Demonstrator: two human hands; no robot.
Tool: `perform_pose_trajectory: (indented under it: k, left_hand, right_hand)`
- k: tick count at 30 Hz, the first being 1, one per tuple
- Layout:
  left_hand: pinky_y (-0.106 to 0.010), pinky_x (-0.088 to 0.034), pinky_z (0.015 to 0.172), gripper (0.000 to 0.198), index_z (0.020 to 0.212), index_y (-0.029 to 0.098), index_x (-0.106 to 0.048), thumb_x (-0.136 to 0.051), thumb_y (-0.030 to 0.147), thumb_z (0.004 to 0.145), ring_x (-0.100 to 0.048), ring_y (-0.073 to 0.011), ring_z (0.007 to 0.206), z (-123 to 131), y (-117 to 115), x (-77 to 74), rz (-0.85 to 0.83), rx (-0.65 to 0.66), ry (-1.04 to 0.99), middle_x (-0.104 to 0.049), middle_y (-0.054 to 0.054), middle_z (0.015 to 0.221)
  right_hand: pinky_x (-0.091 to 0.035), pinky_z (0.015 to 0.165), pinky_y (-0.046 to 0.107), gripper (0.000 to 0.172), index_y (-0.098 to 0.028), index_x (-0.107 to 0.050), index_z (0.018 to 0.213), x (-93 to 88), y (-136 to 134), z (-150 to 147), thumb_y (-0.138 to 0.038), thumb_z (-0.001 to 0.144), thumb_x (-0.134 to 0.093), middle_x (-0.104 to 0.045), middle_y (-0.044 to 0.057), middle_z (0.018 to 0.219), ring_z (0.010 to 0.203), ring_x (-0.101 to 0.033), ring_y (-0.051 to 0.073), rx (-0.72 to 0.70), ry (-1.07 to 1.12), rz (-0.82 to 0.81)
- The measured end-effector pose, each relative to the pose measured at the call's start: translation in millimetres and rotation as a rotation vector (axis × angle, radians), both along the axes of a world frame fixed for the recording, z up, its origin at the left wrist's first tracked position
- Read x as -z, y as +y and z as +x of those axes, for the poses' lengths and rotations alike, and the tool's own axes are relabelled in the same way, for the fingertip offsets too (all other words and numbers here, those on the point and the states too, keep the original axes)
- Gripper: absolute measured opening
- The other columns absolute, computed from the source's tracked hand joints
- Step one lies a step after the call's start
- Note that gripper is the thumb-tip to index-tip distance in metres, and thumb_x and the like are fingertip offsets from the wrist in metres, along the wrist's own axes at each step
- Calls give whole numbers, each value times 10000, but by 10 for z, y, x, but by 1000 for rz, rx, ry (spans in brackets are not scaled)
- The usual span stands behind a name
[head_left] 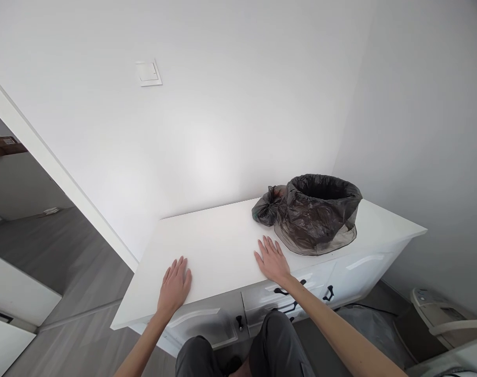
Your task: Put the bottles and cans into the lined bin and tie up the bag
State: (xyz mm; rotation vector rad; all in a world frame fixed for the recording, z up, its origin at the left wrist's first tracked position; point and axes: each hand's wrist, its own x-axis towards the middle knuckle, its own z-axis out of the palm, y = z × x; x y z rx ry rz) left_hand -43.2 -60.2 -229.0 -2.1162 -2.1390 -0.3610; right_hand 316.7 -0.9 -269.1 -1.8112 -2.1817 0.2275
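My left hand [175,287] lies flat, palm down, on the left part of a white cabinet top [218,241], holding nothing. Farther right, my right hand [273,260] rests flat near the front edge with its fingers spread. Just beyond its fingertips stands a bin lined with a black plastic bag [317,220]; the bag is folded down over the rim and its mouth gapes. Against the bin's left side sits a small knotted black bag [267,209], its contents hidden. My right hand appears apart from both bags.
Cabinet doors and drawers with black handles [239,323] face my knees. A light switch [148,73] is on the wall behind. At left is a doorway with a white frame [65,173]. A beige appliance [438,309] stands on the floor at lower right.
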Motion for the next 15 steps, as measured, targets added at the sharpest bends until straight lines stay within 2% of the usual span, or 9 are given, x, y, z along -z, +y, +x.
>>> perform_pose_trajectory:
  k: [5,10,15]
  left_hand:
    - [-522,-308,1284,628,1554,90,-503,-287,390,1046,-368,-314,1565,-22,-2,58,32,12,18,-448,-124,1649]
    - [-536,-310,1274,602,1556,143,-514,-314,392,1046,-359,-318,1569,-78,41,171,65,30,3,-448,-119,1652]
    - [-523,-280,1287,615,1564,130,-499,-307,413,1053,-348,-313,1574,-125,82,244,69,27,3,-420,-123,1669]
  right_hand:
    - [-44,1326,473,703,-73,-340,1653,4,-28,-30,-485,1094,-231,-207,155,1745,1636,-146,280,6,36,12]
    - [-50,1326,483,701,-85,-355,1648,95,13,-28,-493,1092,-232,-217,150,1744,1634,-157,277,13,46,38]
    - [-51,1328,478,706,-93,-342,1655,156,48,-17,-504,1097,-209,-201,138,1749,1637,-141,269,9,52,42]
